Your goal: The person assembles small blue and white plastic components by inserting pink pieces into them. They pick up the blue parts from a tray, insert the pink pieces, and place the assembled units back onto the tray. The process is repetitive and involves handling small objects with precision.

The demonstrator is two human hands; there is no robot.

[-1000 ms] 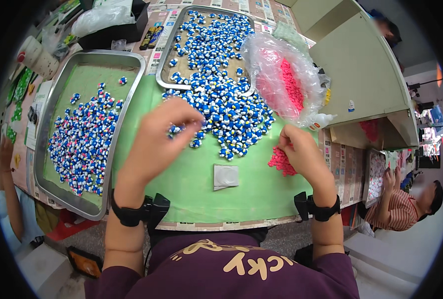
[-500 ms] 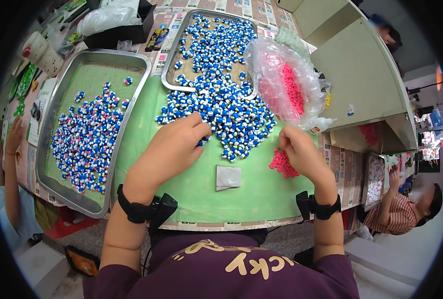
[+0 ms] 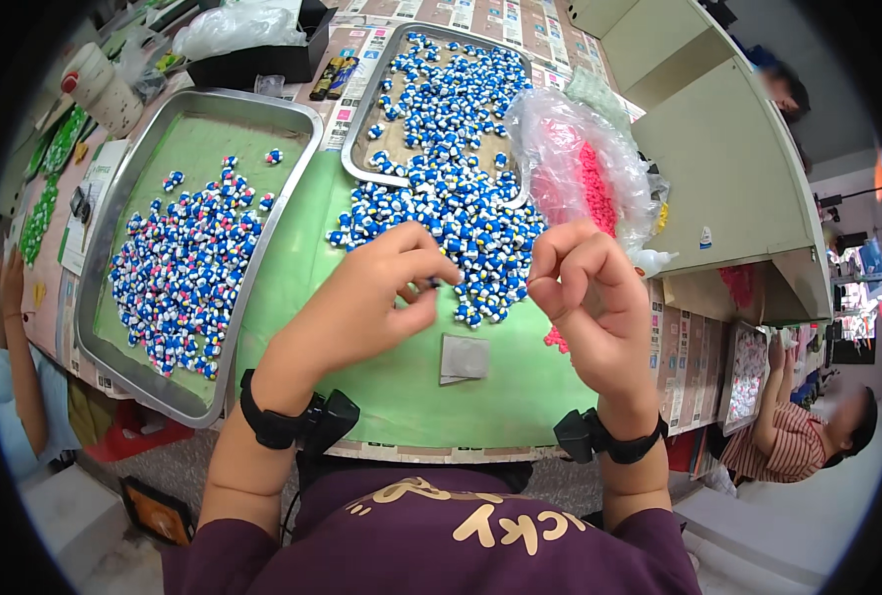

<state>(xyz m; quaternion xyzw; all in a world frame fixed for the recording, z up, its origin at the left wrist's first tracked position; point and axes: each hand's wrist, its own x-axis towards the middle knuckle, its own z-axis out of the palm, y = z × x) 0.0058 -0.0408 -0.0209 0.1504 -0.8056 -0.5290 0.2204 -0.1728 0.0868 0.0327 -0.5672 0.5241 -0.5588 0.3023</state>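
My left hand is raised over the front left of a heap of small blue-and-white pieces. Its thumb and fingers pinch one small dark-blue piece, partly hidden by the fingers. To the right of the heap, my right hand is closed in a pinch, fingertips pressed together. Whatever may be in that pinch is too small to make out. Behind the right hand, a little pile of pink pieces is mostly covered. Between the hands and nearer to me, a small grey square block lies on the green mat.
A metal tray at the back spills onto the heap. At left stands another metal tray of blue, white and pink pieces. A clear plastic bag with pink pieces, a white bottle and a pale cabinet border the right.
My right hand has lifted away from the pink pile and moved toward the left hand, still pinched. My left hand has come off the heap, moving right with a small piece.
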